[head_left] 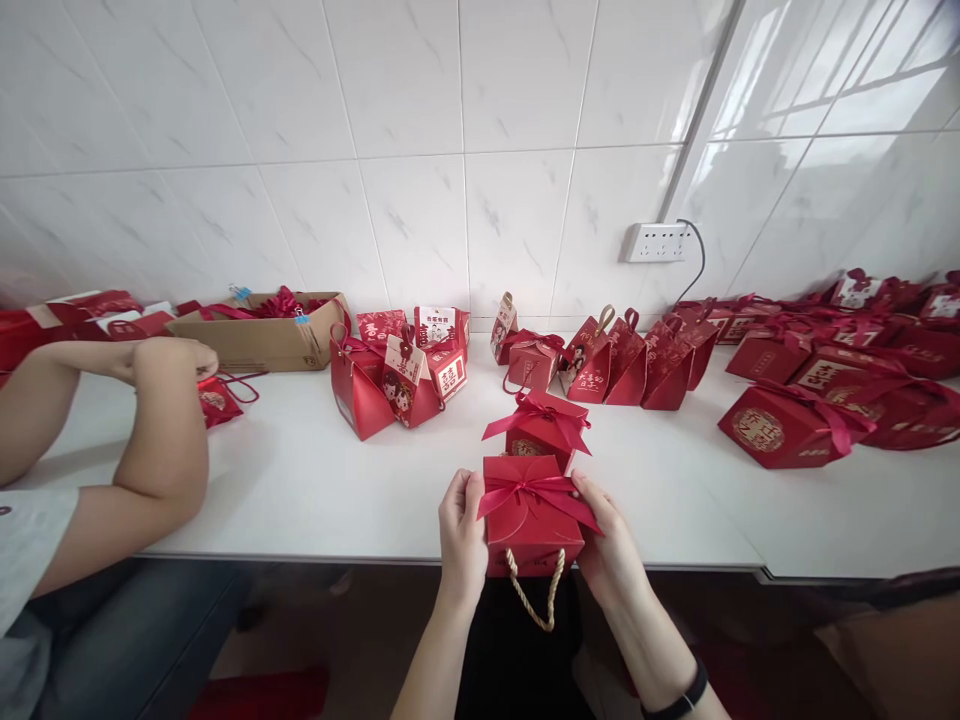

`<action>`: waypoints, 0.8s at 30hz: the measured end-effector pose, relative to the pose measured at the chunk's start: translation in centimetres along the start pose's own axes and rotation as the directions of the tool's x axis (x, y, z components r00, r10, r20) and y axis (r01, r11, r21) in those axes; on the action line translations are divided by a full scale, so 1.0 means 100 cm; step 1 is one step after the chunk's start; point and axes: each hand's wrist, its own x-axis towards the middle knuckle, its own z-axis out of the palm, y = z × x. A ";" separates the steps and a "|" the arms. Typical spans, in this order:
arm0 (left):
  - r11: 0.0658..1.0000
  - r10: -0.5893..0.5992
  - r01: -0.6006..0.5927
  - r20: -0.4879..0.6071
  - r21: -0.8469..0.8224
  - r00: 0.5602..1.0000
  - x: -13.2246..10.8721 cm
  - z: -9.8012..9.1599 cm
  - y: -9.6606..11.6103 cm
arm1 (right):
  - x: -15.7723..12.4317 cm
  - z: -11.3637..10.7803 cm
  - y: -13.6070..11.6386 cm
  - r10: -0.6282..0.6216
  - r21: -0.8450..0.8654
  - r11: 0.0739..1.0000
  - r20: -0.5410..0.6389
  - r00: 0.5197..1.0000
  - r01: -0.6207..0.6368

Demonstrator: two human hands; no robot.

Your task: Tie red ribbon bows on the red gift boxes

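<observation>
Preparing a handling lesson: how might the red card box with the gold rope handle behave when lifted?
The red card box is probably stiff: its edges look straight between the left hand and right hand. Its twisted gold rope handle likely flops, since it droops in a loop. The shiny red ribbon bow may bend easily, looking thin.

There is one held bow-topped box [534,543], one cardboard carton [255,350], one wall socket [660,243] and two blue clips [301,317].

Bare left hand [463,530] and right hand [604,535], by my head view; the forearms [436,650] uncovered too. I note a narrow black band [684,697] round the right one. Black clothing [517,660] shows at the lap.
</observation>
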 end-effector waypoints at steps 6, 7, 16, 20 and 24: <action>0.979 -0.159 0.158 -0.001 0.129 0.987 0.008 -0.010 0.020 | 0.005 -0.020 -0.018 -0.234 -0.234 0.934 0.175 0.956 0.271; 0.973 -0.178 0.179 -0.019 0.146 0.984 0.010 -0.011 0.024 | 0.002 -0.021 -0.023 -0.324 -0.281 0.887 0.186 0.928 0.366; 0.958 -0.273 0.227 0.313 0.175 0.910 -0.001 -0.014 0.034 | -0.020 0.002 -0.023 -0.299 -0.629 -0.002 0.742 0.600 0.777; 0.989 -0.142 0.141 0.544 0.044 0.827 -0.006 -0.036 0.018 | -0.014 -0.016 -0.024 -0.254 -0.634 0.046 0.740 0.623 0.772; 0.985 -0.113 0.000 0.642 0.173 0.758 -0.009 -0.050 0.011 | -0.009 -0.045 -0.028 -0.198 -0.628 0.215 0.721 0.664 0.747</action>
